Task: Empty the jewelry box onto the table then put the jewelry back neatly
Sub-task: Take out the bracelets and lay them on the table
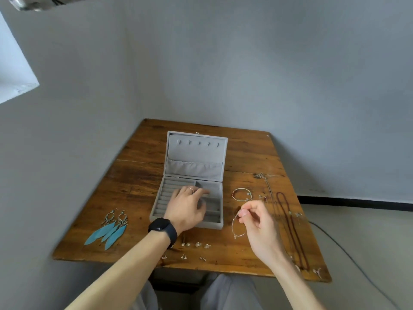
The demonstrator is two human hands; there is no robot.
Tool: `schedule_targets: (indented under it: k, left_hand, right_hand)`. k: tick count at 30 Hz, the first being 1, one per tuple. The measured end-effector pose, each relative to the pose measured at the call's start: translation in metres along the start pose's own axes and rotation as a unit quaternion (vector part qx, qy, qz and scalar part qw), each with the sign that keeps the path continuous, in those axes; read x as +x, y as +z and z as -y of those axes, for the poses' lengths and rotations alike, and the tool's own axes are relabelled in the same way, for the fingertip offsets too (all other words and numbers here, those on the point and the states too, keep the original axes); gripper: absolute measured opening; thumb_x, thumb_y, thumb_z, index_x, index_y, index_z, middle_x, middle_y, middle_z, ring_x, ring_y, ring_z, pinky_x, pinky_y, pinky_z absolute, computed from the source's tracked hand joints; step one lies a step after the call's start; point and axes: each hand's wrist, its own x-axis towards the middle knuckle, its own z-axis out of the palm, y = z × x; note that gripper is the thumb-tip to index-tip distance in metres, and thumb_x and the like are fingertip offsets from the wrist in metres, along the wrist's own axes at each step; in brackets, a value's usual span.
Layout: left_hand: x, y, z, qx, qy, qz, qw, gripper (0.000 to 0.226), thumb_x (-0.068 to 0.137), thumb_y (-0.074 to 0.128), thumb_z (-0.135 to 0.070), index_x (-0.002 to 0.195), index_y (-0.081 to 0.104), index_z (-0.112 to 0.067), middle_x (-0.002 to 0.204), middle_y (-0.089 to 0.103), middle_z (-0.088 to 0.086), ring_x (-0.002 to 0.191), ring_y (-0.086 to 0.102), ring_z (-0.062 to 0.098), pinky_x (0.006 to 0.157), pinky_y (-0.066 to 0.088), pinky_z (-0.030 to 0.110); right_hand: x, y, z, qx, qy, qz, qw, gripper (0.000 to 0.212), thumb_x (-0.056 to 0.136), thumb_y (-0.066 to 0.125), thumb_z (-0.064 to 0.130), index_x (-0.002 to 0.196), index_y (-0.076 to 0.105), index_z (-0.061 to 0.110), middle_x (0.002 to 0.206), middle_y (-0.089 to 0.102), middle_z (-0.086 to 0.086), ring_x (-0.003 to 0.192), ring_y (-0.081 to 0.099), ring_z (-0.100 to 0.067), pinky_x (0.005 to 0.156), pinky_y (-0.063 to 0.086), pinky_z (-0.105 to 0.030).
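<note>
Two blue feather earrings lie side by side at the lower left of the wooden table, well apart from the other pieces. Right of them, mid-frame, I see the grey jewelry box standing open, its lid tilted back toward the wall, with ring rolls on the left of the tray and divided compartments on the right. The left hand, with a black watch on the wrist and a thin ring on one finger, lies palm down over the tray. Its fingers are loosely spread and slightly bent, and I see nothing held in them. Below the box, near the table's lower edge, small stud earrings sit in two loose rows. Right of centre, the right hand hovers above the table, thumb and forefinger pinching a thin silver bracelet, the other fingers curled in. The loop trails down beside the box's lower right corner; I cannot tell whether it touches the wood. Above that hand a wire bangle lies flat. At the far right a dark beaded necklace runs down the table, a fine chain beside it.
</note>
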Motion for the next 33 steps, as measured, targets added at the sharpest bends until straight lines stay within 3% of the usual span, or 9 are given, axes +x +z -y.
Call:
schedule_targets:
  k: [6,9,11,14,17,19,25,29,33]
  left_hand:
    - [0.01,0.008,-0.035,0.002,0.009,0.041,0.999,0.026,0.094,0.051,-0.029,0.114,0.067,-0.034,0.113,0.065,-0.005,0.111,0.053,0.019,0.096,0.042,0.037]
    - [0.002,0.011,-0.053,-0.069,0.026,0.054,0.996,0.031,0.084,0.052,-0.029,0.111,0.065,-0.039,0.107,0.063,-0.01,0.104,0.053,0.014,0.088,0.048,0.033]
    - [-0.007,0.018,-0.066,-0.056,0.045,0.062,0.996,0.037,0.081,0.049,-0.031,0.116,0.059,-0.039,0.107,0.06,-0.01,0.102,0.053,0.014,0.085,0.047,0.032]
    - [-0.01,0.024,-0.072,0.003,-0.03,-0.003,1.0,0.028,0.091,0.047,-0.033,0.118,0.051,-0.025,0.111,0.061,-0.003,0.104,0.056,0.022,0.086,0.048,0.037]
    - [-0.006,0.021,-0.069,0.022,-0.114,0.034,0.993,0.033,0.099,0.044,-0.045,0.116,0.061,-0.022,0.115,0.064,0.001,0.116,0.051,0.025,0.093,0.046,0.041]
    - [-0.004,0.02,-0.069,0.046,-0.1,0.054,0.992,0.035,0.1,0.045,-0.047,0.111,0.07,-0.024,0.11,0.067,0.0,0.115,0.051,0.025,0.094,0.044,0.04]
    - [0.009,0.005,-0.069,0.014,-0.13,0.064,0.989,0.027,0.094,0.062,-0.05,0.097,0.076,-0.027,0.09,0.071,-0.004,0.089,0.064,0.018,0.087,0.053,0.037]
    - [0.007,0.005,-0.076,0.061,-0.11,0.053,0.991,0.031,0.094,0.06,-0.051,0.097,0.073,-0.023,0.095,0.07,-0.001,0.094,0.063,0.021,0.088,0.053,0.038]
    - [0.008,0.009,-0.078,0.085,-0.096,0.094,0.987,0.036,0.1,0.051,-0.048,0.109,0.068,-0.018,0.109,0.066,0.004,0.105,0.061,0.025,0.093,0.05,0.041]
  right_hand:
    - [-0.023,-0.023,-0.01,0.038,0.044,-0.029,0.998,0.015,0.099,0.056,0.012,0.096,0.059,0.026,0.094,0.068,0.017,0.084,0.068,-0.007,0.073,0.05,-0.013]
    - [-0.028,-0.036,-0.012,0.052,0.054,-0.044,0.996,0.014,0.099,0.057,0.012,0.096,0.06,0.026,0.093,0.07,0.015,0.083,0.069,-0.009,0.072,0.052,-0.016]
    - [-0.031,-0.045,-0.013,0.066,0.06,-0.053,0.995,0.015,0.099,0.057,0.012,0.094,0.06,0.026,0.093,0.07,0.012,0.082,0.069,-0.01,0.071,0.052,-0.019]
    - [-0.034,-0.051,-0.014,0.066,0.071,-0.06,0.993,0.015,0.099,0.056,0.01,0.094,0.06,0.024,0.093,0.071,0.009,0.081,0.068,-0.01,0.072,0.052,-0.025]
    - [-0.04,-0.054,-0.016,0.067,0.079,-0.063,0.993,0.013,0.099,0.056,0.009,0.096,0.06,0.021,0.092,0.071,0.008,0.08,0.068,-0.01,0.072,0.052,-0.027]
    - [-0.045,-0.055,-0.018,0.062,0.084,-0.063,0.993,0.012,0.099,0.057,0.01,0.096,0.06,0.022,0.092,0.071,0.009,0.08,0.069,-0.009,0.071,0.052,-0.024]
    - [-0.056,-0.053,-0.023,0.06,0.099,-0.076,0.99,0.011,0.099,0.058,0.011,0.096,0.06,0.022,0.093,0.072,0.014,0.08,0.069,-0.008,0.068,0.051,-0.018]
    - [-0.055,-0.052,-0.024,0.044,0.107,-0.083,0.99,0.014,0.097,0.061,0.013,0.096,0.062,0.027,0.09,0.072,0.017,0.084,0.068,-0.003,0.07,0.049,-0.012]
    - [-0.044,-0.04,-0.018,0.026,0.103,-0.075,0.992,0.014,0.094,0.066,0.019,0.097,0.063,0.032,0.092,0.072,0.015,0.088,0.064,0.006,0.066,0.046,-0.005]
